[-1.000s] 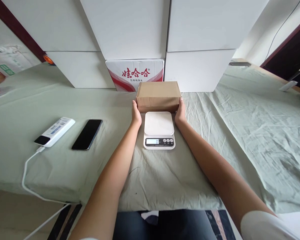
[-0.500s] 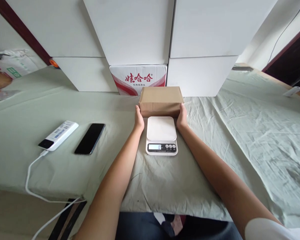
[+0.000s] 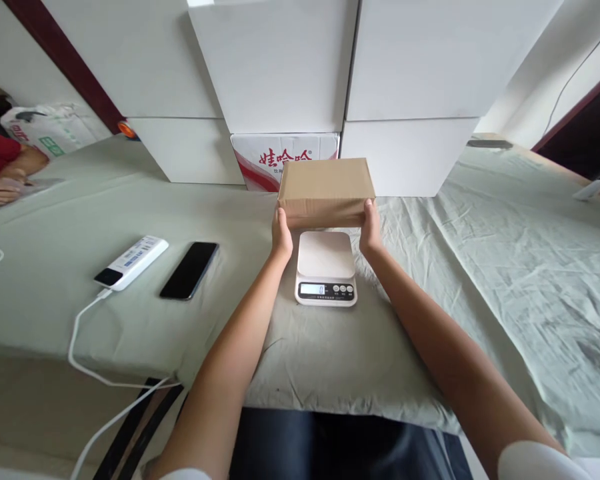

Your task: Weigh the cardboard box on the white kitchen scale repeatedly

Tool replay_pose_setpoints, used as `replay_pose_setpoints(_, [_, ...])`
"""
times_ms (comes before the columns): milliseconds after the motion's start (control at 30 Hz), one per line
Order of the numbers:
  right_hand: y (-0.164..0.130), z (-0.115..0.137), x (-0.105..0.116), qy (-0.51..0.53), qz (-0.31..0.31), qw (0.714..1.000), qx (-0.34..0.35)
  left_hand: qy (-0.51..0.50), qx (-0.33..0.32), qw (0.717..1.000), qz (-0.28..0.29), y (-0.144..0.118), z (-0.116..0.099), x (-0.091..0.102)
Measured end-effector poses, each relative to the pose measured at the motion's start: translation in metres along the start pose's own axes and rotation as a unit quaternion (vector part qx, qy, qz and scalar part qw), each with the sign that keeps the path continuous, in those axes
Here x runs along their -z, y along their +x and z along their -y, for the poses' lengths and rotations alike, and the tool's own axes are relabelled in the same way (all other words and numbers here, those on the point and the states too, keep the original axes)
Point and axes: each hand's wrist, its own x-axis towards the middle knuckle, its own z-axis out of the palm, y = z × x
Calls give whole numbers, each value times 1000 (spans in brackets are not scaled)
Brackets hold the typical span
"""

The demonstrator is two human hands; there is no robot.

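Between my two hands is a brown cardboard box [image 3: 327,187], raised a little above the cloth just behind the scale. My left hand [image 3: 281,233] is closed on its left end, thumb up along the front corner. On the right end, my right hand [image 3: 371,229] grips it the same way; the fingers of both hands are mostly hidden behind the box. Nearer to me stands a white digital kitchen scale [image 3: 326,267], its platform bare and its lit display reading 0.
A black phone [image 3: 189,270] and a white power bank [image 3: 131,262] with a white cable [image 3: 75,333] lie on the left. White panels [image 3: 280,67] and a red-and-white printed carton [image 3: 255,160] stand at the back. Another person's hands [image 3: 5,190] are at far left.
Both hands have lifted the cardboard box slightly off the cloth, and it now covers more of the printed carton. The camera view has shifted a little. The scale still shows 0.
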Motion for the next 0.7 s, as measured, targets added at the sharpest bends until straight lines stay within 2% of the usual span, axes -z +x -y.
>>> replay_pose_setpoints(133, [-28,49,6,12,23,999,42,30,-73,997,-28,-24,-41,6])
replay_pose_setpoints(267, [-86,66,23,-1,11,1000,14,68,-146,983,-89,-69,-61,17])
replay_pose_setpoints(400, [-122,60,31,2,4,1000,-7,84,-123,983,-107,-93,-59,26])
replay_pose_setpoints(533, [-125,55,33,7,19,1000,-18,99,-65,990,-76,-94,-55,25])
replay_pose_setpoints(700, [-125,55,36,-2,7,999,-40,104,-16,992,-77,-98,-55,22])
